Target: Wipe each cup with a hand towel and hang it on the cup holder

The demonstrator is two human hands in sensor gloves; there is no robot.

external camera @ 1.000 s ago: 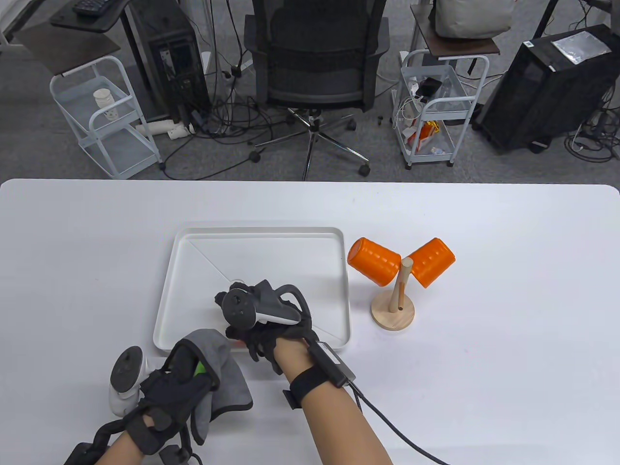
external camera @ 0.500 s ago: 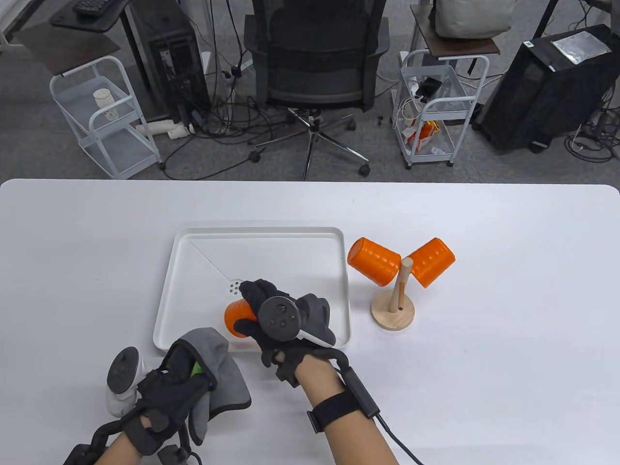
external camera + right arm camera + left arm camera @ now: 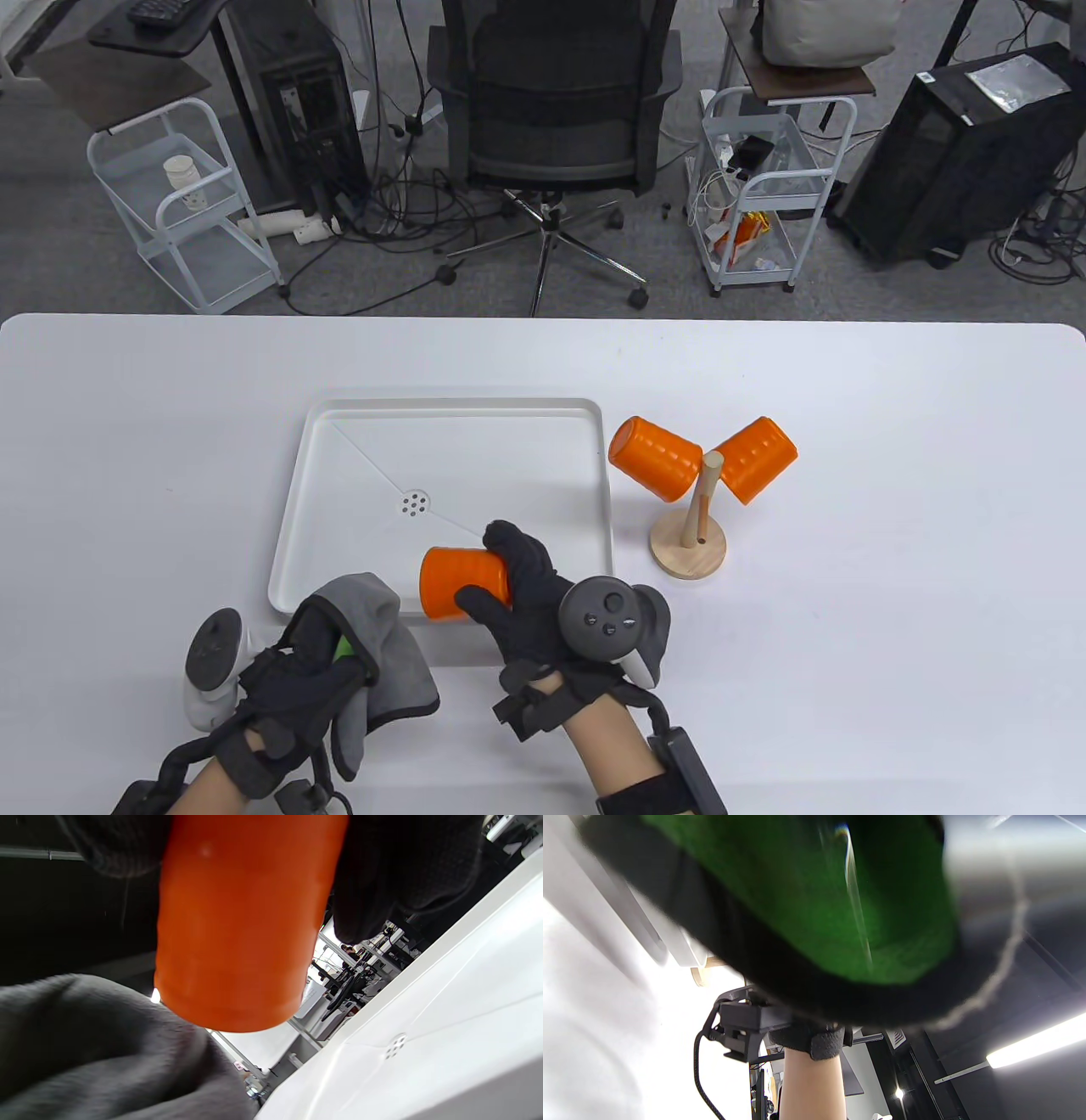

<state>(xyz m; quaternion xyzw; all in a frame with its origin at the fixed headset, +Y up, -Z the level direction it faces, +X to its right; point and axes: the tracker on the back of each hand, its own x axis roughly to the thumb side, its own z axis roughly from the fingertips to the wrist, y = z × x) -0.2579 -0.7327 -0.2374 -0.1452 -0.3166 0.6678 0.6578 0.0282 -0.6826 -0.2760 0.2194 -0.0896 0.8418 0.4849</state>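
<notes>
Left hand point(image 3: 288, 688) sits at the near-left of the table point(image 3: 891, 509), fingers curled round a bunched grey hand towel point(image 3: 382, 645); a bit of green shows w/ the cloth in the grip, prob. part of the glove, but the left wrist view is too blurred to tell. Just right of it, the white tray point(image 3: 594, 509) w/ a small drain in its middle. Over the tray's near edge the right hand point(image 3: 543, 611) grips an orange cup point(image 3: 454, 581) lying on its side, thumb on one flank, fingers wrapped over the other; cup's free end points left toward the towel, close to it but not touching in the table view. Right wrist view shows the cup point(image 3: 242, 925) betw. black glove fingers point(image 3: 398, 870), towel point(image 3: 102, 1052) just below it. Right of the tray, touching nothing, stands the wooden cup holder point(image 3: 691, 531) w/ two more orange cups point(image 3: 657, 454) hung on its pegs, tilted outward. Beyond the table: office chair point(image 3: 551, 93), two white carts, PC towers, loose cables.
</notes>
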